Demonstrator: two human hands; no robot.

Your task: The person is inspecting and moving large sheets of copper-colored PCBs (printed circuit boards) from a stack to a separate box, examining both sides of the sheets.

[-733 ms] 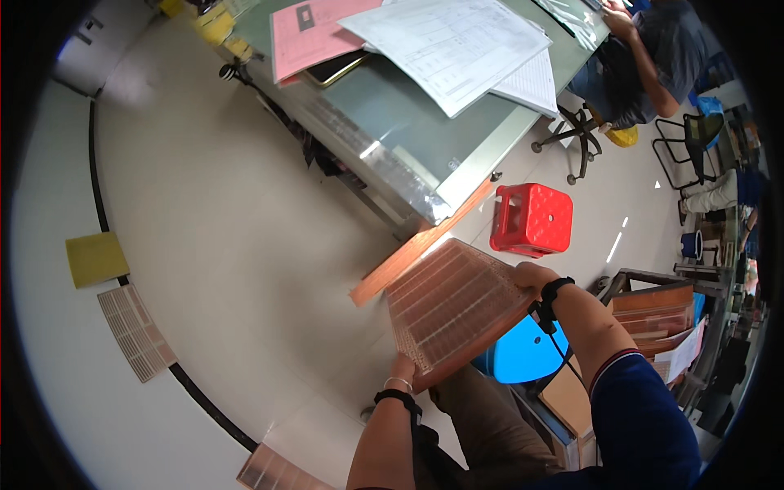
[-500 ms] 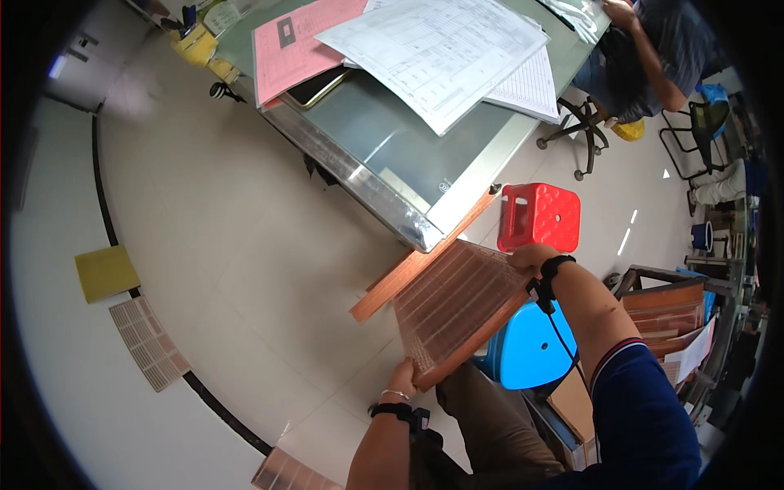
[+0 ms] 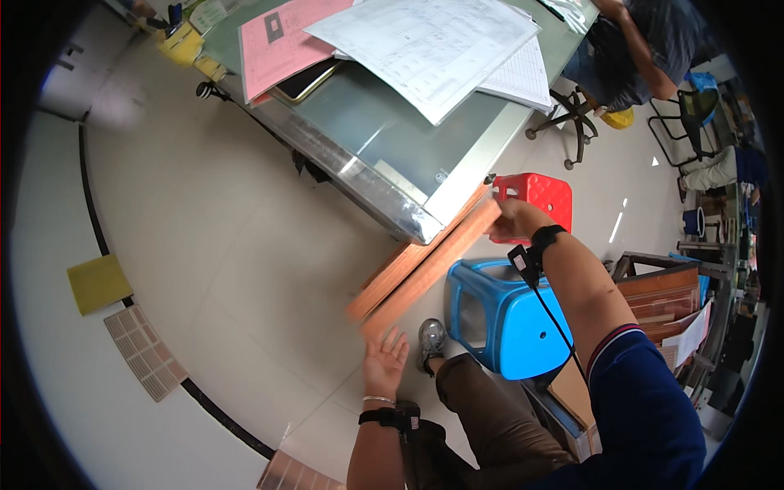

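My right hand (image 3: 516, 220) grips the upper end of an orange-brown tile board (image 3: 429, 269), which stands on edge against a second board of the same colour (image 3: 392, 273) leaning on the table's corner. My left hand (image 3: 384, 363) is open, palm up, fingers spread just below the board's lower end, not touching it. Both wrists wear black bands. A blue plastic stool (image 3: 498, 314) stands beside my knee under my right forearm.
A glass-topped table (image 3: 367, 155) carries large paper sheets (image 3: 425, 49) and a pink sheet (image 3: 278, 41). A red stool (image 3: 535, 196) stands behind my right hand. Another person (image 3: 637, 49) sits at the far right. Tile samples (image 3: 143, 351) and a yellow square (image 3: 98, 282) lie on the floor.
The board was held flat in both hands showing its face; now it is turned on edge against the table's corner. My left hand has let go and opened.
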